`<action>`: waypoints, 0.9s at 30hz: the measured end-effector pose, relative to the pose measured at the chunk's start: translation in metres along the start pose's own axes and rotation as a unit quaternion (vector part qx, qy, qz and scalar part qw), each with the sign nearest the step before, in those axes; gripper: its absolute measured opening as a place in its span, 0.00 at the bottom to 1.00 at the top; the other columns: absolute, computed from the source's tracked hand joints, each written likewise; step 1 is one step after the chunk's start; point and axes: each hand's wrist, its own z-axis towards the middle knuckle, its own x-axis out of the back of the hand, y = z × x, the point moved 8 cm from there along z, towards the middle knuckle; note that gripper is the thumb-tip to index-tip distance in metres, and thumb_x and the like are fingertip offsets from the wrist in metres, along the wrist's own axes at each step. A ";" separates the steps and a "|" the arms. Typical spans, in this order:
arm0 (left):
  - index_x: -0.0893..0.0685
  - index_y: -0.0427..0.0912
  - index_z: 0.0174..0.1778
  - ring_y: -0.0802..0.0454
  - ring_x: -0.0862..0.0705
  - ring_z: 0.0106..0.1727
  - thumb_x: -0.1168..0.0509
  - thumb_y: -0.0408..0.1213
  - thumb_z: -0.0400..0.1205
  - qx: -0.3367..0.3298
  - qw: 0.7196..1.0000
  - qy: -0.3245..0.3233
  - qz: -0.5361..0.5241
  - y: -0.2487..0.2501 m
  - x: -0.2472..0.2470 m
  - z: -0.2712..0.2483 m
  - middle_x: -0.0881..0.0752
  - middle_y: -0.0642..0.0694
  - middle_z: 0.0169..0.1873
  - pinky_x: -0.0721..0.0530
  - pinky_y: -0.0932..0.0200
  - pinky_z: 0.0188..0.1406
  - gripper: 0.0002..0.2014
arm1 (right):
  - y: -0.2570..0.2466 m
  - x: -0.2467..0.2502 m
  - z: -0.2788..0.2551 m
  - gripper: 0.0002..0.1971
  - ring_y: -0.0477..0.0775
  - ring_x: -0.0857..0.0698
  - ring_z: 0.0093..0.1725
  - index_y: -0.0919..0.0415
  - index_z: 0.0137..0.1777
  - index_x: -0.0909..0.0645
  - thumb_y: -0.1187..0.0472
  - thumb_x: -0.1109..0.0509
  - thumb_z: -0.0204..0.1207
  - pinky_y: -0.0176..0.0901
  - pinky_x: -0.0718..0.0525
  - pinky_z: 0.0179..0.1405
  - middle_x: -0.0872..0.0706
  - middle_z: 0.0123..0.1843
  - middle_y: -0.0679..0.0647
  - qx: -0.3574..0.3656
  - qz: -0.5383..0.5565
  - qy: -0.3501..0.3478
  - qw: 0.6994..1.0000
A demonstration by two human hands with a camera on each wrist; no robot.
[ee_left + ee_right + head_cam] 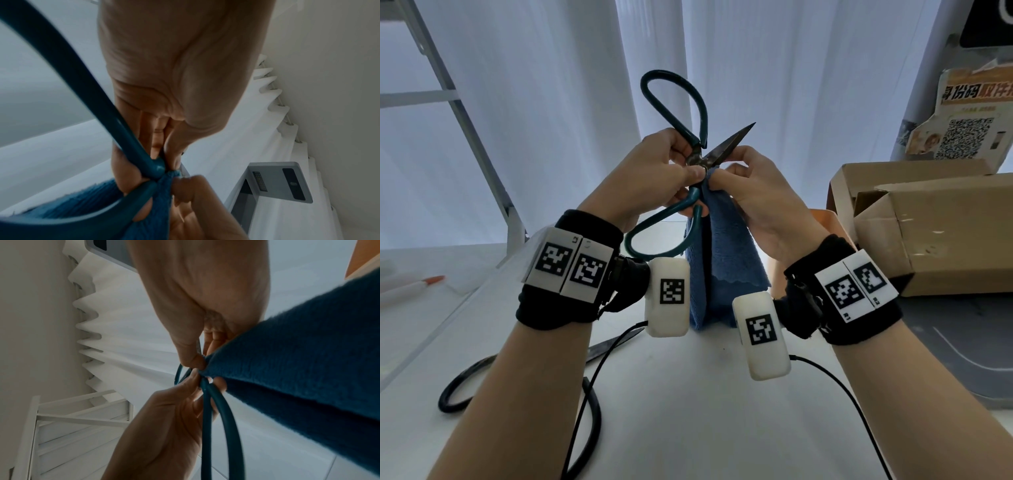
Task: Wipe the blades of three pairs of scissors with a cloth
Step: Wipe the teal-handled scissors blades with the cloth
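From the head: left hand (654,171) gripping green scissors (690,164) at the pivot, raised and spread open, right hand (750,192) pinching the blue cloth (722,267) round the lower blade beside it; black scissors (517,377) lying below the left forearm, probably awaiting their turn, third pair unseen. From the wrists: same grasps confirmed, wiping seemingly midway.

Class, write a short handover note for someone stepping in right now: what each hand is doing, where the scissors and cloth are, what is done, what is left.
Left hand: grips the green-handled scissors near the pivot, raised, blades open.
Right hand: pinches the blue cloth against a blade at the pivot; the rest hangs down.
Black-handled scissors lie on the table under the left forearm. No third pair in view.
Done: cannot tell.
Left: finish these blades, then the other pairs.
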 end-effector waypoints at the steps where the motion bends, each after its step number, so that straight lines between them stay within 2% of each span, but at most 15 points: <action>1: 0.22 0.34 0.62 0.50 0.10 0.27 0.35 0.27 0.86 0.002 1.000 -0.001 -0.005 0.000 0.002 -0.001 0.17 0.39 0.54 0.13 0.62 0.27 0.09 | 0.000 0.000 0.000 0.19 0.56 0.14 0.41 0.65 0.65 0.22 0.68 0.26 0.75 0.49 0.15 0.44 0.19 0.36 0.55 -0.001 0.005 -0.001 1.000; 3: 0.23 0.33 0.63 0.49 0.09 0.27 0.35 0.27 0.86 0.006 1.000 -0.006 -0.011 0.000 0.004 -0.002 0.17 0.39 0.54 0.13 0.62 0.28 0.10 | 0.000 -0.003 0.001 0.18 0.58 0.16 0.41 0.65 0.64 0.22 0.69 0.27 0.75 0.53 0.15 0.47 0.20 0.38 0.58 0.002 0.009 -0.001 1.000; 6: 0.22 0.33 0.63 0.49 0.09 0.28 0.34 0.27 0.86 0.007 1.000 -0.017 -0.003 0.001 0.002 -0.004 0.16 0.41 0.53 0.13 0.62 0.28 0.10 | -0.003 -0.009 -0.001 0.19 0.63 0.16 0.44 0.67 0.60 0.21 0.68 0.29 0.68 0.65 0.14 0.54 0.19 0.43 0.64 0.007 0.007 -0.006 1.000; 8: 0.22 0.33 0.62 0.47 0.09 0.29 0.34 0.27 0.86 0.007 1.000 -0.019 0.000 0.001 0.001 -0.004 0.16 0.40 0.54 0.13 0.61 0.28 0.10 | -0.004 -0.011 -0.002 0.19 0.65 0.16 0.46 0.70 0.60 0.21 0.68 0.30 0.67 0.70 0.16 0.59 0.18 0.48 0.67 0.005 0.011 -0.016 1.000; 11: 0.22 0.34 0.61 0.45 0.09 0.29 0.34 0.27 0.86 0.005 1.000 -0.023 -0.005 0.002 -0.001 -0.004 0.17 0.40 0.55 0.12 0.60 0.28 0.09 | -0.004 -0.008 -0.003 0.17 0.63 0.16 0.46 0.71 0.58 0.20 0.70 0.31 0.68 0.63 0.14 0.56 0.19 0.47 0.66 0.000 0.005 -0.021 1.000; 14: 0.22 0.35 0.60 0.51 0.10 0.26 0.35 0.27 0.86 0.000 1.000 -0.015 -0.007 0.003 0.002 -0.004 0.17 0.42 0.52 0.13 0.62 0.27 0.08 | -0.004 -0.006 -0.002 0.13 0.60 0.15 0.44 0.67 0.58 0.20 0.74 0.31 0.74 0.58 0.13 0.53 0.19 0.47 0.66 0.000 0.017 -0.023 1.000; 16: 0.22 0.34 0.61 0.49 0.09 0.28 0.35 0.27 0.86 0.000 1.000 -0.017 -0.009 0.003 0.004 -0.004 0.16 0.41 0.52 0.13 0.62 0.28 0.08 | -0.004 -0.007 -0.002 0.13 0.60 0.16 0.43 0.66 0.58 0.20 0.73 0.31 0.75 0.58 0.14 0.53 0.19 0.47 0.66 0.002 0.017 -0.022 1.000; 19: 0.22 0.33 0.62 0.42 0.07 0.32 0.34 0.27 0.86 0.005 1.000 -0.027 -0.009 0.002 0.004 -0.005 0.15 0.39 0.55 0.11 0.58 0.31 0.09 | -0.005 -0.010 -0.002 0.15 0.61 0.18 0.44 0.63 0.55 0.19 0.68 0.30 0.68 0.60 0.15 0.52 0.21 0.45 0.63 0.006 -0.006 -0.016 1.000; 24: 0.23 0.33 0.64 0.41 0.07 0.33 0.34 0.27 0.86 0.006 1.000 -0.030 -0.009 0.001 0.005 -0.005 0.15 0.38 0.57 0.11 0.58 0.31 0.11 | -0.005 -0.005 -0.002 0.13 0.55 0.18 0.42 0.65 0.60 0.21 0.71 0.31 0.76 0.42 0.19 0.41 0.23 0.42 0.62 0.009 -0.038 -0.020 0.999; 27: 0.23 0.32 0.64 0.41 0.07 0.33 0.35 0.27 0.86 0.004 0.999 -0.030 -0.011 0.001 0.005 -0.005 0.15 0.37 0.58 0.11 0.57 0.32 0.11 | -0.006 -0.005 -0.002 0.13 0.53 0.16 0.39 0.66 0.61 0.21 0.70 0.30 0.77 0.41 0.18 0.39 0.22 0.37 0.57 0.014 -0.045 -0.016 0.999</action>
